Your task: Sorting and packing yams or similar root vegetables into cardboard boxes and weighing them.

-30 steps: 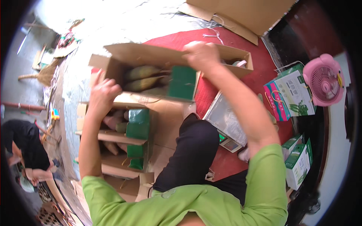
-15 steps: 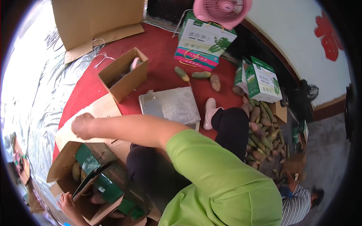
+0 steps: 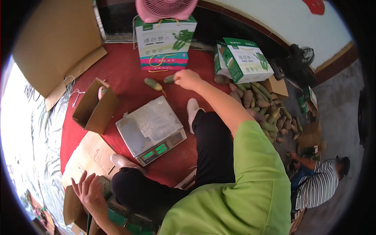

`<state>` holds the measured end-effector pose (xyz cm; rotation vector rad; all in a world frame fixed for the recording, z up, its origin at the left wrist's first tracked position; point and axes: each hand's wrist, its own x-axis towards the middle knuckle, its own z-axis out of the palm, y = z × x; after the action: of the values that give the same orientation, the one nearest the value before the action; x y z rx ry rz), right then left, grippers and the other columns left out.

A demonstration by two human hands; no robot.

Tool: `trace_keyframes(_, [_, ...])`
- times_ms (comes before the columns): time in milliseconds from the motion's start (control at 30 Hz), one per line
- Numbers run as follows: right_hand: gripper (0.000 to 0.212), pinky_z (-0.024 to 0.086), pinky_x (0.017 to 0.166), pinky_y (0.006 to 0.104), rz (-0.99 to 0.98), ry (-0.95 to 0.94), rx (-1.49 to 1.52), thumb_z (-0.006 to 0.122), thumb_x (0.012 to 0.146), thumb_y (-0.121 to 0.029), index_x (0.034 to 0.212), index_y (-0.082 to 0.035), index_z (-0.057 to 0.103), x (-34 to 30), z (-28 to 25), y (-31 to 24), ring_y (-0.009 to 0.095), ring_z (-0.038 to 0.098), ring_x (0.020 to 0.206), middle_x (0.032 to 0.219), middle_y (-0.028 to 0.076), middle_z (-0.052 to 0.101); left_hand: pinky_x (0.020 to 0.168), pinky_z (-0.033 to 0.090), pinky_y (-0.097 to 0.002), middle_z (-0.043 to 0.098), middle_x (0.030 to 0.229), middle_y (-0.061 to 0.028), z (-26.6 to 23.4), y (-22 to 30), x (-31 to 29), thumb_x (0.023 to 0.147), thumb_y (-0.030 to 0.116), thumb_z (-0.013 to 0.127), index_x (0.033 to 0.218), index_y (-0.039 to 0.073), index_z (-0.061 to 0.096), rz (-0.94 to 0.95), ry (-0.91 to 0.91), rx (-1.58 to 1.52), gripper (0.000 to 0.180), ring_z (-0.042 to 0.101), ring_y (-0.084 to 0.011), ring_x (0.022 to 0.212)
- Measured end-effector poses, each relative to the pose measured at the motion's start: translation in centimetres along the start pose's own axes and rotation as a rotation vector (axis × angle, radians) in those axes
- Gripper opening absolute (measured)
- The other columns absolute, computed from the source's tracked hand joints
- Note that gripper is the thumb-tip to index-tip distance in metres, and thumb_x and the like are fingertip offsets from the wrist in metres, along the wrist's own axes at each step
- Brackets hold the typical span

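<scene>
My right hand (image 3: pixel 187 79) is stretched out over the red mat, its fingers closed round the right end of a short green radish (image 3: pixel 169 79). Beside it lies a longer green-and-yellowish radish (image 3: pixel 152 84) with a thin root. My hand hides the spot where a brownish root lay. At lower left, my left hand (image 3: pixel 90 194) is raised with fingers spread and nothing in them, above open cardboard boxes (image 3: pixel 74 207) with green inner packs. A scale (image 3: pixel 154 125) with a lit green display stands between my feet, nothing on its silvery plate.
A pile of green and brownish roots (image 3: pixel 266 109) lies to the right, near white-and-green gift boxes (image 3: pixel 248 60). A pink fan (image 3: pixel 166 8) stands on stacked boxes. An open carton (image 3: pixel 96 107) sits left of the scale. A person in a striped shirt (image 3: pixel 317 188) works at lower right.
My right arm has swung from the boxes at left across to the radishes on the mat. The view has turned, and the scale's display now shows. My left hand has risen above the boxes.
</scene>
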<state>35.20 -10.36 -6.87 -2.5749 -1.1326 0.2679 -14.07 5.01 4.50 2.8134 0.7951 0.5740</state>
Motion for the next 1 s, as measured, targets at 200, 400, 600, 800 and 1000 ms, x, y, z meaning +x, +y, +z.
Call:
trace_keyframes(200, [0.024, 0.051, 0.082, 0.0396, 0.320, 0.102, 0.012, 0.069, 0.077, -0.023, 0.095, -0.006, 0.069, -6.9, 0.8, 18.0, 0.030, 0.065, 0.094, 0.096, 0.014, 0.069, 0.110, 0.025, -0.0591, 0.063, 0.094, -0.0030, 2.8, 12.8, 7.4, 0.070, 0.010, 0.070, 0.088, 0.008, 0.068, 0.329, -0.136, -0.145, 0.019, 0.059, -0.0270, 0.107])
trace_keyframes(400, [0.034, 0.048, 0.092, 0.0408, 0.559, 0.102, -0.055, 0.069, 0.081, -0.021, 0.112, -0.010, 0.062, -9.8, 1.1, 26.1, 0.030, 0.058, 0.111, 0.121, 0.012, 0.058, 0.109, 0.027, -0.0598, 0.065, 0.095, -0.0014, 7.8, 18.0, 9.0, 0.070, 0.014, 0.072, 0.087, 0.010, 0.067, 0.425, -0.323, -0.180, 0.018, 0.059, -0.0248, 0.107])
trace_keyframes(600, [0.041, 0.046, 0.095, 0.0410, 0.615, 0.254, 0.034, 0.071, 0.079, -0.016, 0.116, -0.006, 0.059, -7.6, -0.1, 31.0, 0.033, 0.054, 0.115, 0.124, 0.016, 0.055, 0.108, 0.027, -0.0594, 0.066, 0.092, -0.0018, 13.8, 17.0, 9.2, 0.070, 0.011, 0.071, 0.087, 0.011, 0.069, 0.357, -0.469, -0.099, 0.017, 0.060, -0.0248, 0.105])
trace_keyframes(800, [0.049, 0.045, 0.097, 0.0407, 0.581, 0.352, 0.014, 0.068, 0.079, -0.011, 0.125, -0.005, 0.051, -7.7, -1.6, 34.7, 0.036, 0.052, 0.117, 0.134, 0.015, 0.047, 0.108, 0.028, -0.0571, 0.066, 0.089, -0.0028, 16.1, 16.8, 10.4, 0.072, 0.011, 0.069, 0.088, 0.011, 0.070, 0.280, -0.567, -0.105, 0.016, 0.060, -0.0253, 0.102])
trace_keyframes(1000, [0.061, 0.042, 0.099, 0.0425, 0.854, 0.484, 0.285, 0.071, 0.075, -0.016, 0.130, -0.003, 0.048, -14.0, -1.5, 38.8, 0.038, 0.050, 0.121, 0.133, 0.022, 0.049, 0.107, 0.028, -0.0551, 0.066, 0.091, -0.0045, 17.1, 17.1, 11.0, 0.074, 0.013, 0.069, 0.094, 0.011, 0.070, 0.235, -0.650, -0.129, 0.019, 0.060, -0.0247, 0.100])
